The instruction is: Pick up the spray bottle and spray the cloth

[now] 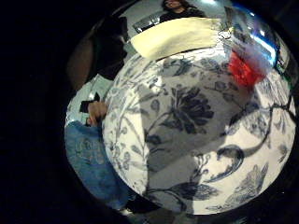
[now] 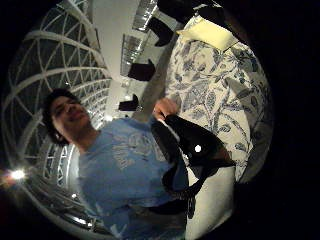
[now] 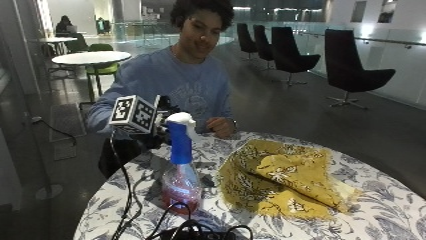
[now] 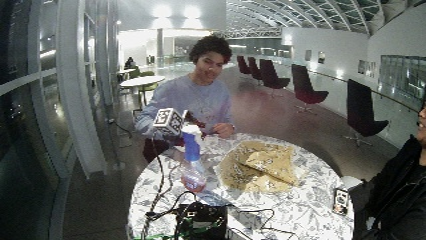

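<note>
A spray bottle with a white trigger head, blue neck and red liquid stands upright on the round floral table, near its left side. My gloved right hand hovers just behind the bottle's head, close to it but not around it. The little finger side palm view shows the bottle off to one side with only tablecloth under the palm, so the hand holds nothing. A crumpled yellow cloth lies to the right of the bottle, in the middle of the table.
The person's bare left hand rests at the table's far edge, behind the cloth. A black box with cables sits at the near edge in front of the bottle. A phone lies at the table's right rim.
</note>
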Action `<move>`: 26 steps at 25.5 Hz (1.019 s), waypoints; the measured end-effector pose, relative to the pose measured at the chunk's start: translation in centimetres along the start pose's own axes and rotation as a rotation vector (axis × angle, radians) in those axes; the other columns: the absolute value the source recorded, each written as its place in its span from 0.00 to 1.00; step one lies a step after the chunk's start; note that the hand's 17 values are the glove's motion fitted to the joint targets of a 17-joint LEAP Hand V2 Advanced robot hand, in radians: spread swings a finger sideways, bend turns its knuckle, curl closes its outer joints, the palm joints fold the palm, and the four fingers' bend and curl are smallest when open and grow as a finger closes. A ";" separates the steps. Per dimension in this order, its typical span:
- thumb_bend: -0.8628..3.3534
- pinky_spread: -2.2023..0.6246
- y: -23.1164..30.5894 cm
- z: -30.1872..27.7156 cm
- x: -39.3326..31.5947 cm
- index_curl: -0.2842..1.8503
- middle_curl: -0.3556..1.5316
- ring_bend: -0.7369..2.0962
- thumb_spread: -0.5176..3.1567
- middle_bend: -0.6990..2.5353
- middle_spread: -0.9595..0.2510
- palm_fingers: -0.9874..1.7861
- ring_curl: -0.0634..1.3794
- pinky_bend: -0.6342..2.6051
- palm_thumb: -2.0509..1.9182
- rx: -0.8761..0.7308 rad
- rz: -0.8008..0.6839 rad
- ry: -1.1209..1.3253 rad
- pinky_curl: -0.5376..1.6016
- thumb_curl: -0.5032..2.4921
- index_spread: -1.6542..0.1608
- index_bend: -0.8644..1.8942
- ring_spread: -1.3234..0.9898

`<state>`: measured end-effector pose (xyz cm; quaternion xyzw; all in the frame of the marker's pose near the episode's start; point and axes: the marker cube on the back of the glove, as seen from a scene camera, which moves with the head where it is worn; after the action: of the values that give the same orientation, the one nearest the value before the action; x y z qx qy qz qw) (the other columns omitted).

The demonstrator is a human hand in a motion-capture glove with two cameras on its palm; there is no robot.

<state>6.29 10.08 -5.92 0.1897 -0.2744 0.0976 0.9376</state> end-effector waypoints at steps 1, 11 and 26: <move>0.22 0.85 0.4 -0.5 0.2 0.24 0.35 0.38 0.43 0.30 0.77 0.54 0.22 0.30 0.64 0.025 0.011 -0.034 0.39 0.24 0.69 0.36 0.59; 0.20 0.85 1.7 -3.9 3.2 0.24 0.36 0.39 0.43 0.30 0.77 0.55 0.23 0.30 0.65 0.180 0.141 -0.101 0.40 0.24 0.69 0.36 0.59; 0.20 0.85 -4.6 -9.0 10.4 0.24 0.37 0.39 0.43 0.29 0.77 0.56 0.25 0.31 0.66 0.410 0.282 -0.065 0.41 0.25 0.69 0.36 0.58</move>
<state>20.51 10.39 -8.57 0.3389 -0.3029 0.2750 0.8472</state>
